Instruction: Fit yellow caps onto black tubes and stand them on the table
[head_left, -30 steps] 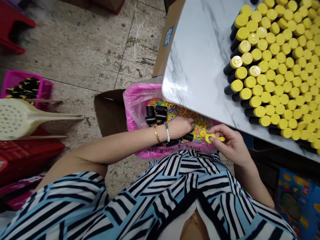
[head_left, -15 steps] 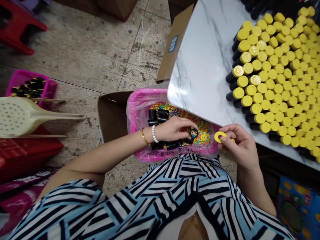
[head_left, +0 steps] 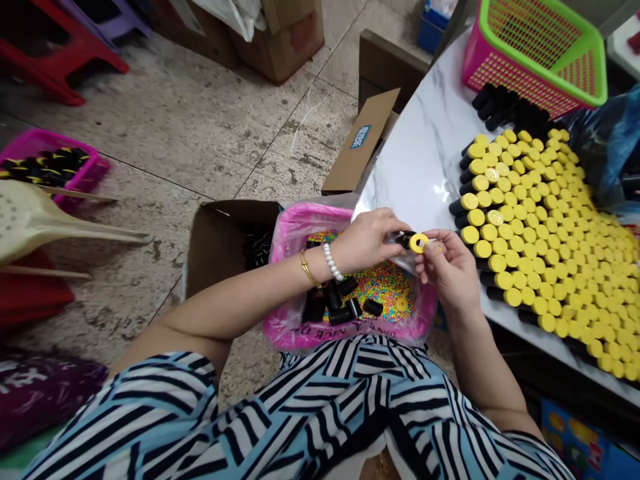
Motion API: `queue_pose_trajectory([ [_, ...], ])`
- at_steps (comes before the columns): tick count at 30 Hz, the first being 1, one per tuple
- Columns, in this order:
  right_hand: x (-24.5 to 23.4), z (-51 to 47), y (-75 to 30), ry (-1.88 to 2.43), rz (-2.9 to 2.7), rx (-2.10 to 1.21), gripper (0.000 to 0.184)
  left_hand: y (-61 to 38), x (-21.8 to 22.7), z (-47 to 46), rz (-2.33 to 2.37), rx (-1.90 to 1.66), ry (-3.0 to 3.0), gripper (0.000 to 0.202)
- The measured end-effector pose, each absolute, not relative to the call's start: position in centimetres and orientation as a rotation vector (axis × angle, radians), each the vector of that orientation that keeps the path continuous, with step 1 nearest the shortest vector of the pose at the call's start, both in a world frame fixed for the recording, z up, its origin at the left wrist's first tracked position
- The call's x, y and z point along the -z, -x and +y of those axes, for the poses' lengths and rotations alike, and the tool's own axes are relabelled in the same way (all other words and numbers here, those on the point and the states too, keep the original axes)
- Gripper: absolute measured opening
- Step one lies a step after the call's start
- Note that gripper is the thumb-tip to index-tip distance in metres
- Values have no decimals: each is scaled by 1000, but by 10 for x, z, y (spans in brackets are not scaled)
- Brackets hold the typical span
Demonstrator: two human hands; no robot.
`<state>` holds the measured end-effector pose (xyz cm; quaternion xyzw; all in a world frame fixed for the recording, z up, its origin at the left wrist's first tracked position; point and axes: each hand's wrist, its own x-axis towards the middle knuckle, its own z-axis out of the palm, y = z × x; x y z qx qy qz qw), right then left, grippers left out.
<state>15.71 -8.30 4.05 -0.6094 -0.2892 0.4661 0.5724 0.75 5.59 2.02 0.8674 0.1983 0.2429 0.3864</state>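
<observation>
My left hand [head_left: 367, 241], wearing a pearl bracelet and a gold bangle, pinches a small black plastic tube [head_left: 401, 238] above the tub. Fingers of my right hand [head_left: 454, 270] grip a yellow ring-shaped cap [head_left: 413, 244] right at the tube's end; whether the two touch is hard to see. Below both hands sits a pink tub [head_left: 281, 250] lined with clear plastic. Small multicoloured beads [head_left: 385, 283] fill it, with several black tubes [head_left: 354, 307] and a yellow cap [head_left: 401, 304] lying on top.
Rows of black tubes with yellow caps [head_left: 540, 247] stand on the marbled table [head_left: 425, 133], beside a green-and-pink basket [head_left: 595, 80]. A cardboard box [head_left: 215, 233] stands left of the tub. Farther left are a pink basket [head_left: 95, 175] and a cream slotted scoop [head_left: 25, 217].
My left hand has lifted a black tube from the beads and brought it rightward to the yellow cap in my right hand. The view has shifted, showing more of the table.
</observation>
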Motion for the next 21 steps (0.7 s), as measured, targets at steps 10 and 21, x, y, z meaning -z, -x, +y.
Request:
queue_pose_trajectory([
  [10, -46, -68, -155, 1554, -760, -1104, 28, -6, -20, 53, 491, -553, -2098, 24],
  [21, -47, -66, -155, 1570, -757, -1180, 29, -10, -45, 53, 593, -256, -1641, 27],
])
